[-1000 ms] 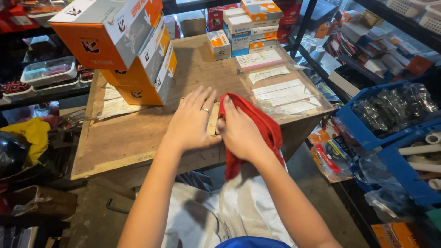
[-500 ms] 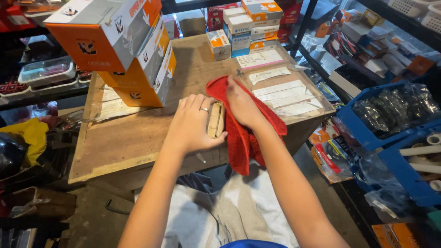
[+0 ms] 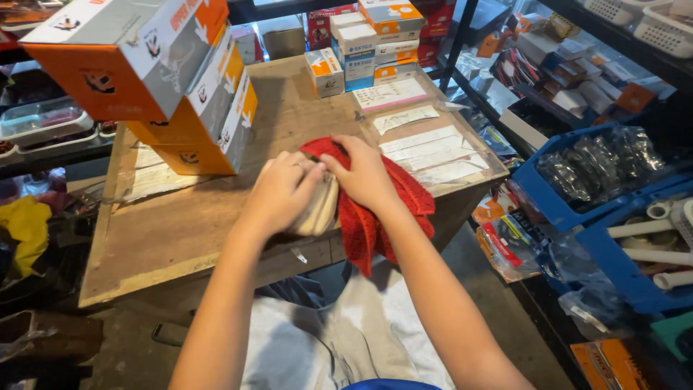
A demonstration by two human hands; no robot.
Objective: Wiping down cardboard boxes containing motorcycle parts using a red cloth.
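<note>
Near the front edge of a bare wooden worktop (image 3: 180, 231), left hand (image 3: 283, 189) cupped over a small pale beige object (image 3: 322, 209), fingers curled round it, holding it against the wood. Right hand (image 3: 364, 173) just beside, pressed flat on a red fuzzy cloth (image 3: 382, 217), fingertips meeting the left hand's at the object's top. Cloth wrapped against the object's right side, lower end hanging over the worktop edge. Exact kind of object hard to tell, mostly hidden. To the left rear, stacked orange and grey cardboard boxes (image 3: 173, 87). At the far edge, smaller white and orange boxes (image 3: 361, 43). To the right, paper sheets under clear plastic (image 3: 426, 144). Beyond the worktop, right, blue plastic crates (image 3: 577, 209).
</note>
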